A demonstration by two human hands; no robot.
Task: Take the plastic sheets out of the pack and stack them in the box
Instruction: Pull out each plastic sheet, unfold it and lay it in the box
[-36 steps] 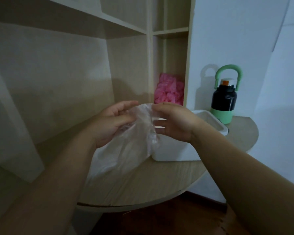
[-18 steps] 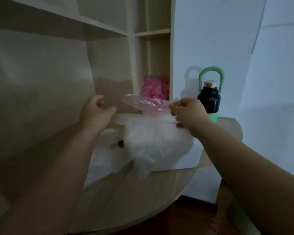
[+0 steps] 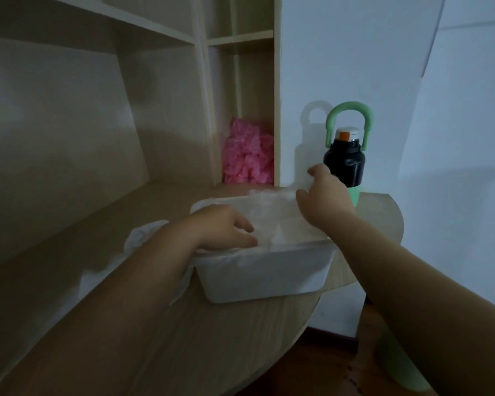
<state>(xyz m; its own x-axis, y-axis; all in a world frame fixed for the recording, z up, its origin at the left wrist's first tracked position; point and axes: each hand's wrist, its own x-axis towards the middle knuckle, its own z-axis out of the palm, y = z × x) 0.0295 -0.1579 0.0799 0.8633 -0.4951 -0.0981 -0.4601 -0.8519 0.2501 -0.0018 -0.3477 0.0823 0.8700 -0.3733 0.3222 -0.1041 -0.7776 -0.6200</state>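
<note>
A white rectangular box (image 3: 265,277) stands on the round wooden table. Thin clear plastic sheets (image 3: 280,221) lie inside it, crumpled at the far end. My left hand (image 3: 226,228) rests flat on the sheets at the box's near left corner, fingers spread. My right hand (image 3: 325,194) hovers over the far right rim, fingers loosely bent, touching the sheet's far edge; whether it pinches the sheet is not plain. The white plastic pack (image 3: 139,247) lies on the table left of the box, partly hidden under my left forearm.
A black bottle with a green base and handle (image 3: 346,155) stands just behind my right hand. A pink crumpled bundle (image 3: 247,154) sits in the shelf niche behind the box. Wooden shelves rise at left. The table's curved edge (image 3: 306,330) runs close on the right.
The sheet held up between both hands has come down into the box. My left hand moved from the air onto the sheets, and my right hand went to the box's far right rim.
</note>
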